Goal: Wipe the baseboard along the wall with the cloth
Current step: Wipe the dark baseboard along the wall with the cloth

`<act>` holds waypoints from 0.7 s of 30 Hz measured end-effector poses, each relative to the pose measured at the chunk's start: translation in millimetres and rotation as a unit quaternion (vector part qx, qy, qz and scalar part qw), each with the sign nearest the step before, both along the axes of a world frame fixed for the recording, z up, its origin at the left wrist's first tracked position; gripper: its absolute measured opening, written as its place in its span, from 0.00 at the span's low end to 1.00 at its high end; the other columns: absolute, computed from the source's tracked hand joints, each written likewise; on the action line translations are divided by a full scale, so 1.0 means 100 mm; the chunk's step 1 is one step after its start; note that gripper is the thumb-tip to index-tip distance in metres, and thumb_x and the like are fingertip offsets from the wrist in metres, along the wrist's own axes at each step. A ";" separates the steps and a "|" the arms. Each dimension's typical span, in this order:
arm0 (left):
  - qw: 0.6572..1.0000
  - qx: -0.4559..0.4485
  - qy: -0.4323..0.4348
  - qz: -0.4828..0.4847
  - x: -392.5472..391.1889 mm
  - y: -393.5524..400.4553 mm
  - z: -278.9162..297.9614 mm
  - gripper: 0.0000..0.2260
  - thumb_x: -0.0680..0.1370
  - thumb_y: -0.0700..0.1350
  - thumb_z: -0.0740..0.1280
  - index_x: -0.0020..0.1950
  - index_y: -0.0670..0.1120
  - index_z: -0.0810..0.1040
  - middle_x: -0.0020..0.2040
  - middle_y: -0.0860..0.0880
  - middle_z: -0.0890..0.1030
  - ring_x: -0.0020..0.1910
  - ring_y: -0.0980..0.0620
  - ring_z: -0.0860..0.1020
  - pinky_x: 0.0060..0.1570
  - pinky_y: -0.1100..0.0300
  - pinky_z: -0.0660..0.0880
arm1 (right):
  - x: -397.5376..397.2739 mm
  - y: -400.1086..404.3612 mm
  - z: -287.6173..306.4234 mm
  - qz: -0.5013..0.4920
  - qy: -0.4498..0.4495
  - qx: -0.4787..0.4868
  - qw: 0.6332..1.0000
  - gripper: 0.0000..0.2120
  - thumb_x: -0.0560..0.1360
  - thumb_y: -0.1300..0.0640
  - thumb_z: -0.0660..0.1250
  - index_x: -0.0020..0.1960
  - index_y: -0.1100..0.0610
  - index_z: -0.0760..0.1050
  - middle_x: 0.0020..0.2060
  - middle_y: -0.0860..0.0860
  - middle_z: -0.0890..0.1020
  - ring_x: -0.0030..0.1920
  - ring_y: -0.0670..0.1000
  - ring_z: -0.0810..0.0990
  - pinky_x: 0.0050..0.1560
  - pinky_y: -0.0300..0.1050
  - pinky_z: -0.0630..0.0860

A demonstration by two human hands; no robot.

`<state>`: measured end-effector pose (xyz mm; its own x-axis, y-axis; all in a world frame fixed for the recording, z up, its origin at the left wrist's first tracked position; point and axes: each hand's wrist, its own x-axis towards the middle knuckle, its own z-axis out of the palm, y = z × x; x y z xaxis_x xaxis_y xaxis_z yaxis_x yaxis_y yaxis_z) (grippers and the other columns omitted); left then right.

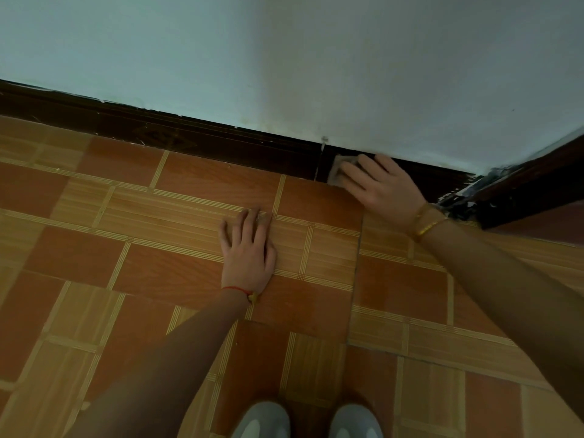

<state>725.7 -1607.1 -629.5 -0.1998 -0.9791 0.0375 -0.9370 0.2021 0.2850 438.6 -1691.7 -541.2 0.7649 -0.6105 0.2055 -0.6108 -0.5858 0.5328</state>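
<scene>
A dark brown baseboard [196,139] runs along the foot of the pale wall [316,58], slanting down to the right. My right hand [380,186] presses a small grey cloth [336,170] flat against the baseboard near the corner; my fingers cover most of the cloth. My left hand [248,251] lies flat on the tiled floor [158,263], fingers spread, holding nothing. It rests well to the left of and nearer than the right hand.
The wall meets a second dark baseboard [531,184] at a corner on the right, with chipped paint there. A vertical joint in the baseboard [319,162] sits just left of the cloth. My two grey shoes [303,422] stand at the bottom edge.
</scene>
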 end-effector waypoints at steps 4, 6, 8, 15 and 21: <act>1.000 0.001 -0.002 -0.001 -0.01 0.00 0.00 0.25 0.80 0.51 0.54 0.77 0.47 0.66 0.77 0.45 0.65 0.77 0.44 0.60 0.75 0.34 0.51 | -0.55 0.31 -0.05 -0.077 -0.008 0.006 0.997 0.13 0.78 0.66 0.60 0.61 0.61 0.76 0.61 0.59 0.77 0.59 0.62 0.74 0.60 0.55 0.68; 1.000 -0.001 0.002 0.002 -0.01 0.01 0.00 0.25 0.80 0.51 0.54 0.77 0.47 0.66 0.77 0.45 0.65 0.77 0.44 0.60 0.75 0.34 0.51 | -0.64 0.38 -0.05 -0.103 -0.014 0.000 0.995 0.13 0.78 0.65 0.61 0.61 0.61 0.76 0.60 0.58 0.77 0.59 0.62 0.74 0.59 0.55 0.69; 1.000 -0.002 0.004 0.004 -0.03 0.01 0.00 0.25 0.80 0.51 0.53 0.77 0.47 0.65 0.77 0.45 0.65 0.77 0.44 0.60 0.75 0.34 0.51 | -0.60 0.38 -0.04 -0.111 -0.028 -0.008 0.993 0.11 0.79 0.65 0.60 0.59 0.60 0.77 0.58 0.58 0.78 0.58 0.61 0.75 0.59 0.54 0.69; 1.000 0.000 -0.002 0.007 -0.03 0.01 0.00 0.25 0.80 0.51 0.54 0.77 0.47 0.65 0.77 0.45 0.65 0.77 0.44 0.60 0.75 0.34 0.50 | -0.07 0.05 0.00 -0.002 -0.039 -0.010 0.999 0.12 0.78 0.66 0.60 0.59 0.60 0.76 0.58 0.56 0.78 0.55 0.57 0.75 0.59 0.51 0.69; 1.000 -0.010 -0.006 0.007 -0.03 0.00 -0.01 0.25 0.79 0.50 0.56 0.76 0.47 0.67 0.77 0.45 0.66 0.77 0.44 0.62 0.75 0.34 0.52 | 0.79 -0.29 -0.02 0.010 -0.022 -0.007 1.000 0.23 0.81 0.69 0.46 0.56 0.59 0.79 0.56 0.54 0.80 0.53 0.55 0.79 0.60 0.50 0.69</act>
<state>723.1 -1606.8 -630.3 -0.1865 -0.9809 0.0551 -0.9430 0.1945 0.2701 517.8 -1720.2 -543.3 0.7670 -0.5918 0.2480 -0.6219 -0.5904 0.5144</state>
